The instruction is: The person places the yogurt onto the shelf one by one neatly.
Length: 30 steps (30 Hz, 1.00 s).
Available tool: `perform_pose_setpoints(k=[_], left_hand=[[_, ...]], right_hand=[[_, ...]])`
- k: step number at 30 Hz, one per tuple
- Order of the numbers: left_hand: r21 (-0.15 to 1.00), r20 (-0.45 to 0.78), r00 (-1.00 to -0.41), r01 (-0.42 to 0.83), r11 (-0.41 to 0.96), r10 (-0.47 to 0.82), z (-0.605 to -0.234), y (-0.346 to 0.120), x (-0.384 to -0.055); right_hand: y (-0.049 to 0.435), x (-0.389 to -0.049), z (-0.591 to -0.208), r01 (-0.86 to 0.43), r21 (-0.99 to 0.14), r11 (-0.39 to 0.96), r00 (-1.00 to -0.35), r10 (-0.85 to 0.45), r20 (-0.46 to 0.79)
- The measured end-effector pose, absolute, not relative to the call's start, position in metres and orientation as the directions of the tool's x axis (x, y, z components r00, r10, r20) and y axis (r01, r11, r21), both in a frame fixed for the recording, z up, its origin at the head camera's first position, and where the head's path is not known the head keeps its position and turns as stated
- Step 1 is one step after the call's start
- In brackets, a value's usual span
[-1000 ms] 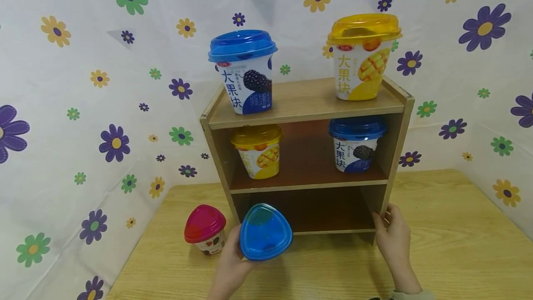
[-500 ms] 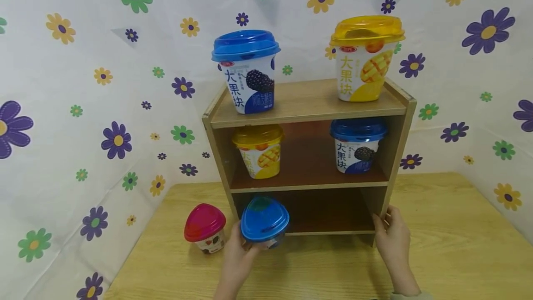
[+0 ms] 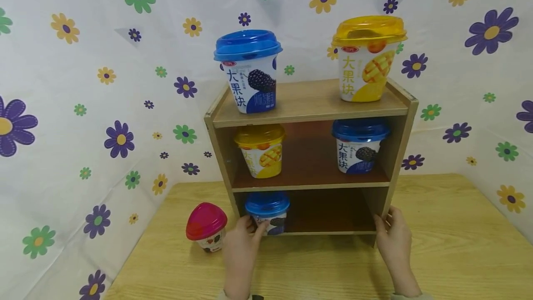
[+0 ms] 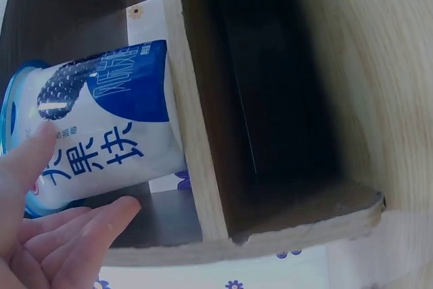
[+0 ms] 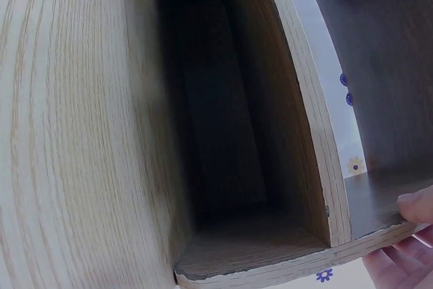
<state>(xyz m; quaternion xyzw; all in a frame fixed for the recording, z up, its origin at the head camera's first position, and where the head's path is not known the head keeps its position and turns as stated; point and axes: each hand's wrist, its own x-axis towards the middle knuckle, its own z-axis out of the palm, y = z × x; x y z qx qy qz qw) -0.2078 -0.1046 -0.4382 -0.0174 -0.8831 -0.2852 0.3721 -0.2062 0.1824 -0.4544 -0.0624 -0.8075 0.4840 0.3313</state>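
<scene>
My left hand [image 3: 241,249] pinches a yogurt cup with a blue lid [image 3: 268,203] at the left of the bottom level of a small wooden shelf [image 3: 312,186]. In the left wrist view, thumb and fingers lie on either side of this cup [image 4: 125,103], which has a blackberry print and stands with its base at the board's front edge. My right hand [image 3: 393,240] grips the shelf's right side panel low down; the right wrist view has the thumb [image 5: 416,206] on the inner face and the fingers outside.
A pink-lidded cup [image 3: 206,226] stands on the wooden table [image 3: 316,272], left of the shelf. On the middle level are a yellow-lidded cup [image 3: 261,152] and a blue-lidded cup [image 3: 359,147]. Another blue-lidded cup [image 3: 250,73] and yellow-lidded cup [image 3: 368,59] stand on top.
My left hand has carried the blue-lidded cup forward into the bottom level, turning it from lid-toward-camera to upright. The right hand keeps its grip on the side panel.
</scene>
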Motion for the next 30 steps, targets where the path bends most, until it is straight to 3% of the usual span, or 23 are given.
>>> perform_pose_setpoints(k=[19, 23, 27, 30], left_hand=[[0.49, 0.666, -0.702, 0.158, 0.857, -0.251, -0.446, -0.091, -0.224], [0.483, 0.72, -0.65, 0.22, 0.847, -0.242, -0.448, -0.092, -0.22], [0.448, 0.814, -0.533, 0.327, 0.832, -0.229, -0.448, -0.102, -0.21], [0.418, 0.861, -0.443, 0.34, 0.842, -0.249, -0.446, -0.115, -0.204]], right_hand=[[0.183, -0.207, -0.456, -0.219, -0.817, 0.533, -0.777, 0.411, 0.476], [0.183, -0.207, -0.456, -0.224, -0.817, 0.532, -0.776, 0.41, 0.479], [0.183, -0.207, -0.456, -0.228, -0.814, 0.534, -0.777, 0.403, 0.483], [0.184, -0.207, -0.455, -0.232, -0.812, 0.536, -0.777, 0.4, 0.486]])
